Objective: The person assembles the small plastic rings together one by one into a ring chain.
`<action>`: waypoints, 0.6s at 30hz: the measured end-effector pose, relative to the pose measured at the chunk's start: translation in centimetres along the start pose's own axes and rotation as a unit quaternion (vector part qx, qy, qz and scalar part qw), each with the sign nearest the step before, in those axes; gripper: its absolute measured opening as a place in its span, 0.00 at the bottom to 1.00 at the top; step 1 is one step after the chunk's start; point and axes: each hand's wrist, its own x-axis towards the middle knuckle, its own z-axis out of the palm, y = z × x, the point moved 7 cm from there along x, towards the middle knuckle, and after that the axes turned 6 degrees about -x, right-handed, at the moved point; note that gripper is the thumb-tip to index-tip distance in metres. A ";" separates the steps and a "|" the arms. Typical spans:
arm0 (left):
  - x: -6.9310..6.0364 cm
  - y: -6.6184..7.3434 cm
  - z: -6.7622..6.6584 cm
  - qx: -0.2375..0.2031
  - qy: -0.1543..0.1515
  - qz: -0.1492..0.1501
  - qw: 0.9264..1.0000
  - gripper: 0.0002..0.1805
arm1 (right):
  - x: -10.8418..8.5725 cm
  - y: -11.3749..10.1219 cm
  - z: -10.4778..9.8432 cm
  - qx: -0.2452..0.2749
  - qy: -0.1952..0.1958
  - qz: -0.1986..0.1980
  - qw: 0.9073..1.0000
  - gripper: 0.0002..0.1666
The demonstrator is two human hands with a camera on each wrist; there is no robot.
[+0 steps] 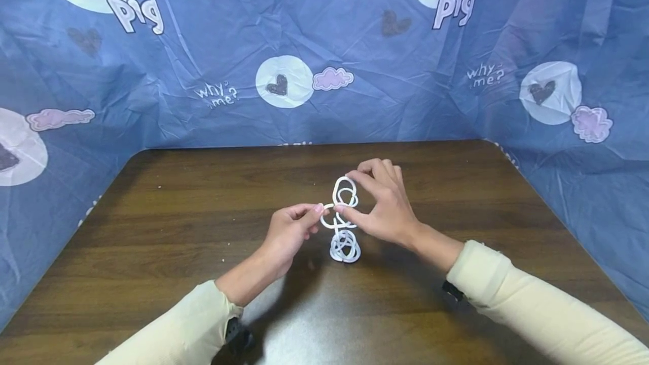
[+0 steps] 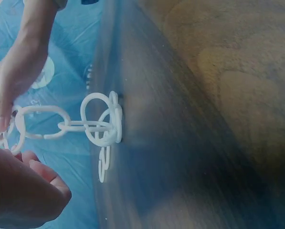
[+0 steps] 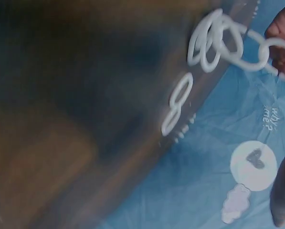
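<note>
White plastic chain links (image 1: pixel 345 246) lie in a small heap on the wooden table, and joined links rise from it to the hands. My left hand (image 1: pixel 291 232) pinches the left side of a raised white link (image 1: pixel 327 225) between thumb and fingertips. With thumb and index finger, my right hand (image 1: pixel 387 204) holds the links from the right. In the left wrist view a link (image 2: pixel 44 109) stretches between the heap and the fingers. Two joined links (image 3: pixel 181 90) lie beside the heap in the right wrist view. The exact contact of the right fingertips is partly hidden.
The brown wooden table (image 1: pixel 152 252) has a few tiny white specks on it. Blue printed cloth (image 1: pixel 375 111) stands behind the table and along both sides. Dark bands show at both wrists beneath the pale sleeves (image 1: pixel 547 303).
</note>
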 end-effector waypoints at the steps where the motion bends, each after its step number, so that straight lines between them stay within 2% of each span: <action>1: 0.0 -0.1 0.0 0.002 -0.001 -0.002 1.000 0.11 | 0.2 -0.2 -0.3 -0.017 0.009 -0.026 0.999 0.32; 4: 0.1 -0.3 -0.1 0.003 -0.005 -0.003 1.000 0.12 | 0.7 -0.8 -0.8 -0.051 0.025 -0.082 0.995 0.33; 7: 0.2 -0.2 -0.2 0.003 -0.005 -0.002 1.000 0.12 | 1.0 -1.2 -1.1 -0.076 0.030 -0.115 0.990 0.34; 18: 0.4 0.9 -0.3 0.009 -0.015 0.031 0.999 0.14 | 0.6 -2.1 -0.3 -0.133 -0.013 -0.170 0.976 0.35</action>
